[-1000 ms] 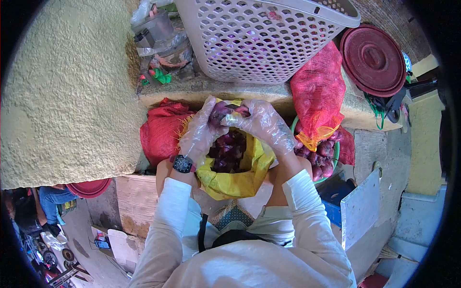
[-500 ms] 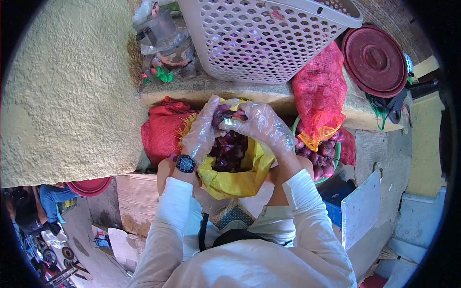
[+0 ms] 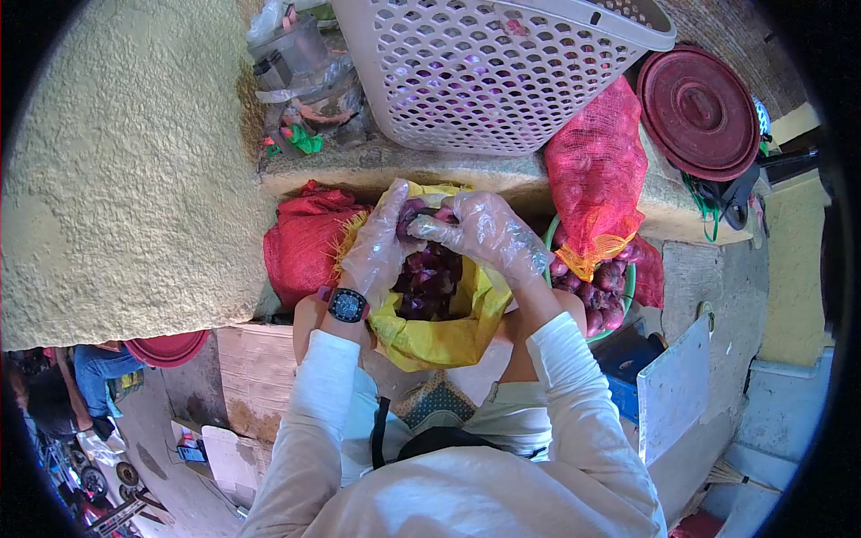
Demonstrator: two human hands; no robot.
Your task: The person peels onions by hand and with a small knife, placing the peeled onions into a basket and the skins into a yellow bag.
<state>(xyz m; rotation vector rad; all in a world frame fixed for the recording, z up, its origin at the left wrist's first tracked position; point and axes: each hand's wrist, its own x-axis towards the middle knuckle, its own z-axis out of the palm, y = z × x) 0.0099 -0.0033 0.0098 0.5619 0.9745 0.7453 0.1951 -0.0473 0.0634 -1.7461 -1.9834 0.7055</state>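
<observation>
My left hand (image 3: pixel 377 244), in a clear plastic glove with a black watch at the wrist, is closed around a red onion (image 3: pixel 411 218). My right hand (image 3: pixel 484 235), gloved the same way, pinches at that onion's right side with thumb and fingers; whether a small tool is in them is hidden. Both hands are over the mouth of a yellow sack (image 3: pixel 435 342) between my knees. Inside the sack lie dark purple onions or skins (image 3: pixel 429 285).
Ahead, a perforated plastic basket (image 3: pixel 484 81) stands on a ledge. To the right are a red mesh sack of onions (image 3: pixel 596 161), a green-rimmed tub of onions (image 3: pixel 610 300) and a maroon lid (image 3: pixel 698 112). A red sack (image 3: pixel 309 242) sits left. Another person's leg (image 3: pixel 97 377) shows far left.
My right thumb and fingers have shifted slightly against the onion, and a bright glint beside them is gone. The left hand has barely moved.
</observation>
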